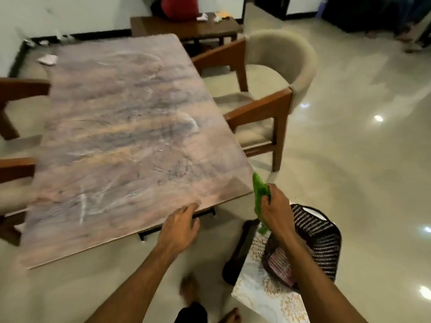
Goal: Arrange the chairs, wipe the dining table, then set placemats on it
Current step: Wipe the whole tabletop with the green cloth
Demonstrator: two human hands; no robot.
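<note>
Rectangular dining table with brown-grey wood-grain top (pixel 121 127) fills the centre-left of the view. The top is bare and shows pale swirled streaks across the surface. The frame is motion-blurred, so fine detail is soft.

Beige upholstered chair with curved back and brown wooden frame (pixel 279 73) sits at the table's right long side, seat partly under the edge. Two more wooden chair arms (pixel 21 88) show at the left side, cut by the frame edge.

Crumpled bright green cloth (pixel 260 192) is off the table, just past its near right corner, held in the air. The right hand (pixel 277 210) grips it, fingers curled round the middle, cloth ends sticking out above and below the fist. The forearm runs up from bottom right.

The left hand (pixel 179 226) is at the table's near edge, palm down, fingers loosely extended and holding nothing. Blur hides whether the fingertips touch the edge.

Under the right forearm is a black woven plastic basket (pixel 321 241) with striped placemats (pixel 279 264) inside, sitting on a white floral-patterned surface (pixel 268 297).

A bare foot (pixel 189 287) rests on the glossy cream tile floor (pixel 349 183). A dark wooden bench (pixel 186 26) stands behind the table.
</note>
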